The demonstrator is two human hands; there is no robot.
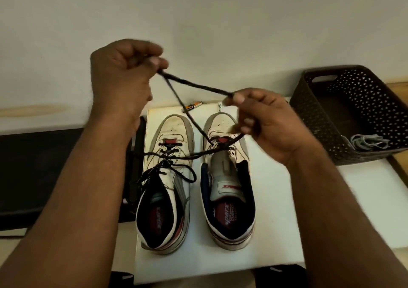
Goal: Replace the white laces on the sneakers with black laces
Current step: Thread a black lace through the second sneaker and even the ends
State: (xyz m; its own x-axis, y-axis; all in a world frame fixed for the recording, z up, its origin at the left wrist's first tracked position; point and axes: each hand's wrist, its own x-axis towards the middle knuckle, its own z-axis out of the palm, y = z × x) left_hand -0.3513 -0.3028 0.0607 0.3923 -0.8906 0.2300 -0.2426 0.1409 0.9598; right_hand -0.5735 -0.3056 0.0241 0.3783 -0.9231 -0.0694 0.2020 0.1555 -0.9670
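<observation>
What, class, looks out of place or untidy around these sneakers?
The black lace from the right sneaker trails across the left sneaker. A small orange item lies stray past the toes.

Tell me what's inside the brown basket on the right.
Inside the brown basket, a bundle of pale laces lies at its near end. The dark floor elsewhere looks bare; the near wall hides its closest corner.

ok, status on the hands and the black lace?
Left hand and right hand both pinch the thin black lace, raised above the shoes. Right white sneaker threaded at the lowest eyelets only. Left white sneaker laced black. Nothing blocking.
</observation>
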